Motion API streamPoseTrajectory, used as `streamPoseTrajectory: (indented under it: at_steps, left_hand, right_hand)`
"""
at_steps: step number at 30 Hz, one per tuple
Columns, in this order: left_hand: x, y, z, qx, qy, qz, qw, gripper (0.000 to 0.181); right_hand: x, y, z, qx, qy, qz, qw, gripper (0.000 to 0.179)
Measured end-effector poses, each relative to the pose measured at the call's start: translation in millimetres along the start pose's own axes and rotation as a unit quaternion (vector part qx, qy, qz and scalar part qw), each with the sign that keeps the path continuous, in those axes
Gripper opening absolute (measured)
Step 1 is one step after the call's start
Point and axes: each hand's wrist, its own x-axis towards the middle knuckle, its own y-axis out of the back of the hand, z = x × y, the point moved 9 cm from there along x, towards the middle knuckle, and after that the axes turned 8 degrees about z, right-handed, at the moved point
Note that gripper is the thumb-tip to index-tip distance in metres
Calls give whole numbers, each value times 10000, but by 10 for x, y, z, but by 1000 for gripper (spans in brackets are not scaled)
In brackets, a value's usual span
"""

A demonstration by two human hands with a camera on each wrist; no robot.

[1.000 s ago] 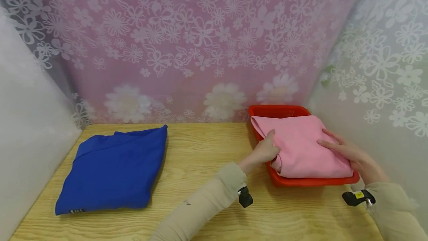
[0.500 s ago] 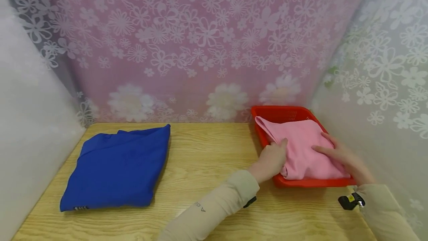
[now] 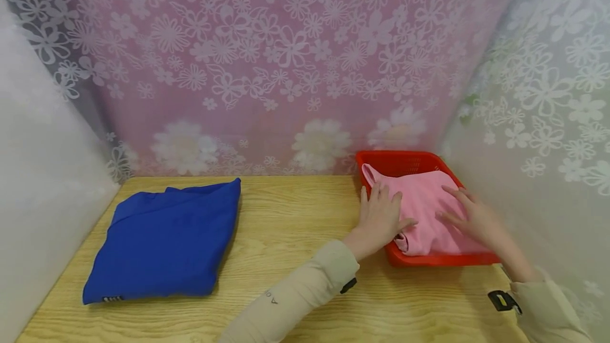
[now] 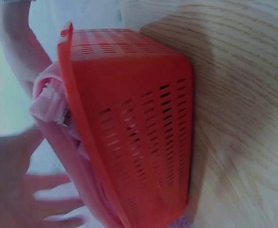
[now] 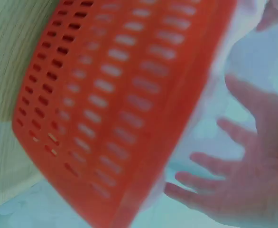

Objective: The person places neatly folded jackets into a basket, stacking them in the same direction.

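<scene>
A folded pink cloth (image 3: 424,208) lies in the red plastic basket (image 3: 436,261), filling most of it. My left hand (image 3: 378,220) is at the cloth's left side, over the basket rim, its fingers spread and pointing away from me. Across the cloth, my right hand (image 3: 480,222) is at its right side, fingers also spread. Neither hand grips the cloth; whether the fingertips touch it is hard to tell. In the left wrist view, a rolled bit of pink cloth (image 4: 51,107) sticks up above the basket rim. The right wrist view shows the right hand's fingers (image 5: 215,164) extended beside the rim.
A folded blue cloth (image 3: 164,242) with small white marks on its near edge lies on the left of the wooden table (image 3: 295,216). A pink floral curtain (image 3: 267,68) hangs behind, and a pale floral sheet (image 3: 538,136) stands close to the basket's right.
My left hand pushed at the cloth's left edge, then drew back slightly and spread its fingers. The cloth sits lower in the basket. My right hand shifted slightly left over it.
</scene>
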Motion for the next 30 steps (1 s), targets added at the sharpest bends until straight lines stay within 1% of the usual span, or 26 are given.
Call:
streamPoseTrajectory:
  at_steps: [2,3,5,6,8,11,13,15,18,19,20,22,23,25,27,30]
  left_hand:
    - [-34,-76,15,89,-190,-501,9985,68]
    - [-53,-112,18,201,-277,-711,9969,70]
    - [-76,-180,21,411,-385,-1000,9934,71]
    - [-80,-204,23,512,-426,-1080,9919,71]
    - [-81,-258,31,680,-493,-1223,9889,71]
    - [-73,-334,39,760,-535,-1398,9858,67]
    - [-59,-375,34,727,-529,-1433,9856,64]
    - [-48,-399,21,650,-533,-1393,9867,63]
    - [-47,-380,0,419,-553,-1134,9911,57]
    - [-51,-362,-8,290,-561,-994,9930,54]
    - [-57,-332,-14,156,-579,-819,9948,49]
    - [-70,-235,-30,-106,-629,-362,9973,37]
    - [-82,-172,-39,-198,-684,-106,9974,32]
    - [-114,-33,-58,-310,-841,417,9951,26]
    - [-158,109,-87,-337,-1008,902,9902,23]
    - [-243,277,-174,-405,-1188,1438,9816,20]
  right_hand:
    - [-69,-79,-77,-21,148,-393,9991,83]
    - [-112,-134,-89,48,128,-654,9978,85]
    - [-193,-241,-88,248,51,-1080,9938,86]
    - [-228,-287,-84,365,5,-1212,9920,86]
    - [-269,-361,-82,440,16,-1276,9908,87]
    - [-281,-436,-97,492,64,-1200,9915,87]
    - [-274,-459,-110,468,76,-1134,9924,86]
    - [-262,-460,-110,488,49,-1098,9927,86]
    - [-246,-430,-123,440,27,-1007,9939,86]
    - [-238,-411,-135,394,12,-930,9949,85]
    - [-224,-379,-163,347,54,-757,9965,83]
    - [-194,-293,-263,278,176,-284,9991,74]
    - [-183,-236,-332,260,253,26,9993,68]
    - [-176,-113,-498,216,371,668,9968,57]
    - [-188,9,-702,226,578,1310,9894,46]
    - [-230,126,-1019,162,877,2037,9750,40]
